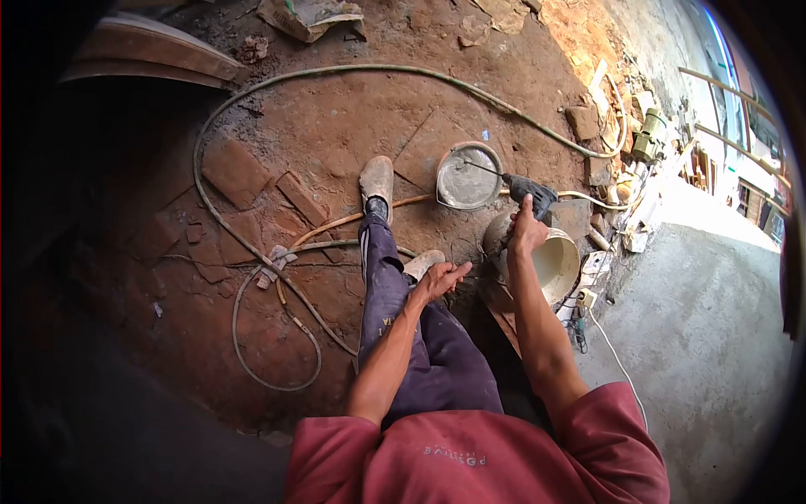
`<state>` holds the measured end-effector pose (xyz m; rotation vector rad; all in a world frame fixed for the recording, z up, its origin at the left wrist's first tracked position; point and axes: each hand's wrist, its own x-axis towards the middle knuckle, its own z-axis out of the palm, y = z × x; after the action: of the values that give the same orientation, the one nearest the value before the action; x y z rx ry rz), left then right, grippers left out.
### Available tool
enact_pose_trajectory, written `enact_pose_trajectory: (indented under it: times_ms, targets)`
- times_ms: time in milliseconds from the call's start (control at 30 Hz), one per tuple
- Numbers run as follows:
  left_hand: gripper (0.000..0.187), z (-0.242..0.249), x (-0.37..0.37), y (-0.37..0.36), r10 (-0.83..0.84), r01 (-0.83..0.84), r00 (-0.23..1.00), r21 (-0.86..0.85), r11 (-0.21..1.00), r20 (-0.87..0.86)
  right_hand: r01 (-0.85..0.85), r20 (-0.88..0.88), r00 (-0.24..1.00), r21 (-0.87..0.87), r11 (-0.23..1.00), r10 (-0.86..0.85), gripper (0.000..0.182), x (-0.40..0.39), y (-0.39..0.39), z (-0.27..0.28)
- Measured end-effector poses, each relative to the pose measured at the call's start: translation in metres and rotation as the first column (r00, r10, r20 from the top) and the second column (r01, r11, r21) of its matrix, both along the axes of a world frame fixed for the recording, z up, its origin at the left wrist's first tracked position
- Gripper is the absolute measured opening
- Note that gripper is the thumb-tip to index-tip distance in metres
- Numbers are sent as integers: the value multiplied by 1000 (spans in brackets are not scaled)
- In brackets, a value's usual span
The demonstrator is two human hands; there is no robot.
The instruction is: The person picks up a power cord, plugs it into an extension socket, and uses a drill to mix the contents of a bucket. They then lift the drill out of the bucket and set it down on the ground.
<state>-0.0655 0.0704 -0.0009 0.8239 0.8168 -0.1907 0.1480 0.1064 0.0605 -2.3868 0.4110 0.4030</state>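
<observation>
My right hand (526, 231) is wrapped around the grip of a dark power drill (532, 191). From the drill a thin mixing rod (485, 168) reaches left into a small bucket (441, 178) on the ground. Wet grey mix (467, 186) lies in that bucket, and the rod's end is in it. My left hand (438, 282) hovers over my leg near my shoe, its index finger stretched out to the right and nothing visible in it. Just below the drill, a larger whitish bucket (561, 267) is partly hidden by my right forearm.
A long hose (344, 69) loops across the dirt floor, crossing an orange hose (336, 223) on the left. Flat bricks (235, 174) lie about. At right are a green pump (651, 134), a white cable (617, 357) and grey concrete (688, 336).
</observation>
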Motion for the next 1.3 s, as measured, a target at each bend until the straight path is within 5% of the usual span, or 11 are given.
enact_pose_trajectory:
  times_ms: [267, 433, 467, 633, 700, 867, 1033, 1100, 1233, 1300]
  targets:
    - [61, -4, -6, -7, 31, -31, 1000, -56, 998, -3, 76, -33, 997, 204, 976, -71, 44, 6, -28, 26]
    - [61, 0, -5, 6, -17, 17, 1000, -14, 1000, -10, 61, 20, 998, -33, 998, -60, 53, 25, -18, -16]
    - [61, 1, -4, -3, 4, -5, 1000, -45, 999, -18, -74, 5, 997, -160, 984, 76, 58, 34, -29, -14]
    - [67, 2, -11, -4, 57, -57, 998, 21, 998, 7, -162, 18, 986, -193, 968, 169, 58, 30, -60, 42]
    - [58, 0, -11, -1, 160, -156, 987, -119, 981, 28, -222, 83, 965, -243, 944, 248, 60, 29, -64, 39]
    - [59, 1, -11, 1, 78, -78, 997, -28, 997, 11, -317, 30, 940, -290, 903, 340, 65, 44, -36, -1]
    - [57, 4, -15, -8, 93, -92, 996, -34, 995, 16, -423, -66, 904, -289, 859, 422, 64, 36, -53, 62]
    - [56, -5, -10, -7, 140, -138, 990, -69, 988, 20, -488, 54, 843, -339, 804, 535, 60, 18, -48, 74]
    - [59, -5, -5, -8, 4, -5, 1000, 83, 997, 9, -471, -70, 879, -286, 835, 472, 63, 30, -42, 13]
    - [59, -4, -8, -2, -14, 11, 999, 113, 994, 30, -545, -7, 817, -339, 767, 577, 66, 47, -54, 2]
